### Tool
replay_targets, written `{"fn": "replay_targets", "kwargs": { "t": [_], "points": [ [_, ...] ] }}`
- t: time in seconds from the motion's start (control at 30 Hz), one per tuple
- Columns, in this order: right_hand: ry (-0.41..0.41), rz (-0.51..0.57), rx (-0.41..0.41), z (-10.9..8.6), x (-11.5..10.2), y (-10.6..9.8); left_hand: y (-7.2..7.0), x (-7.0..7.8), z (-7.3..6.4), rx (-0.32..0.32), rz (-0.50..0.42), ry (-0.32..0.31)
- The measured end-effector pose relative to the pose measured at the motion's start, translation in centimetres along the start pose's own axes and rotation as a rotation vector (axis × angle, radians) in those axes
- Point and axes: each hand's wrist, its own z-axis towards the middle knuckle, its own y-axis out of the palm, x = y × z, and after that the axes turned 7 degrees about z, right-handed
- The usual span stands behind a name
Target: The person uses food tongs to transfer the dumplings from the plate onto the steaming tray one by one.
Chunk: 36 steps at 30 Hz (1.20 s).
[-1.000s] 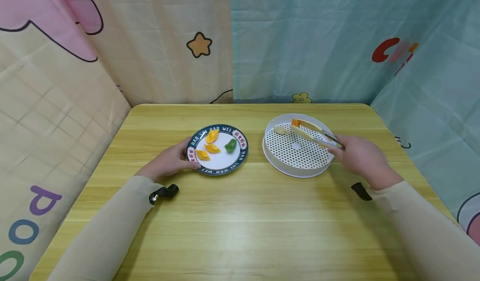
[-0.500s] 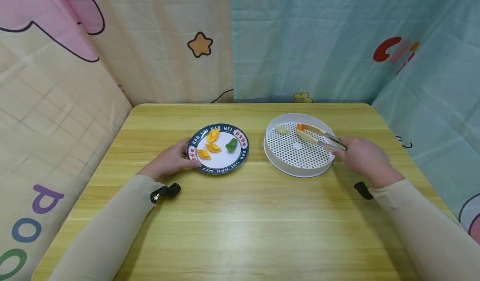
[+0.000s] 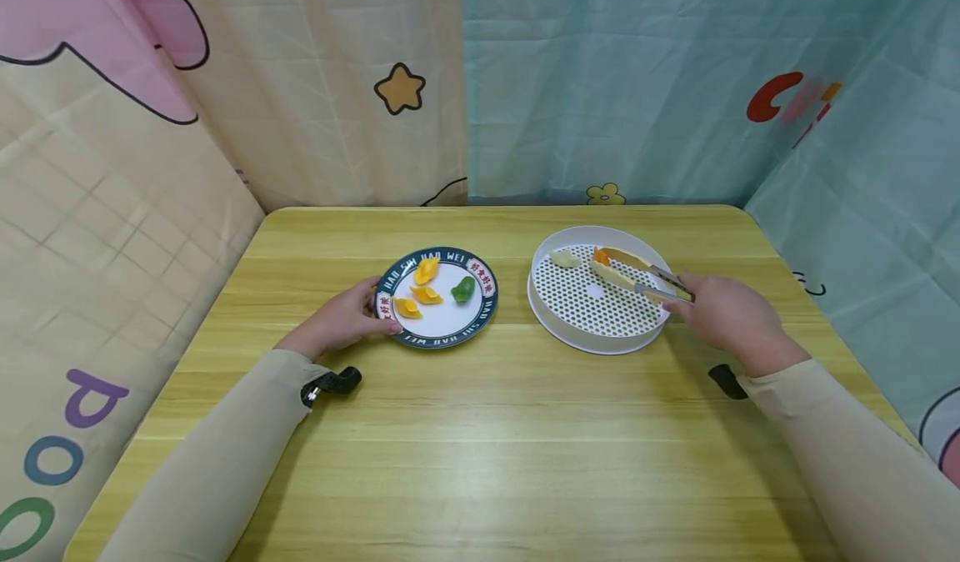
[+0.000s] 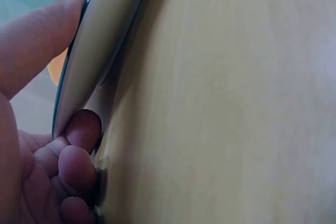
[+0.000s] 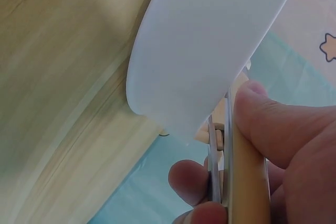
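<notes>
Left hand [image 3: 341,318] grasps plate [image 3: 444,320] at its left rim, thumb above, fingers beneath. Right hand [image 3: 723,316] grasps tongs [image 3: 618,278], tips inside tray [image 3: 579,334]. Orange dumpling [image 3: 600,256] at tips, left of and beyond right hand, well apart from left; whether squeezed, cannot tell.

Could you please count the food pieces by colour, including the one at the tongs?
Yellow pieces: 3
Green piece: 1
Whitish piece: 1
Orange piece: 1
Total: 6
</notes>
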Motion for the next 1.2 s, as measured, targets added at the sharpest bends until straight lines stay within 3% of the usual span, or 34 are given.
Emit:
{"fn": "replay_targets", "kwargs": {
  "t": [0.73, 1.2],
  "points": [
    [0.008, 0.036, 0.034, -0.6, -0.8, -0.8, -0.1, 0.0, -0.1, -0.011, -0.027, -0.001],
    [-0.062, 0.062, 0.097, -0.5, -2.0, -1.4, -0.2, 0.1, -0.2, -0.003, -0.005, 0.005]
  ]
}}
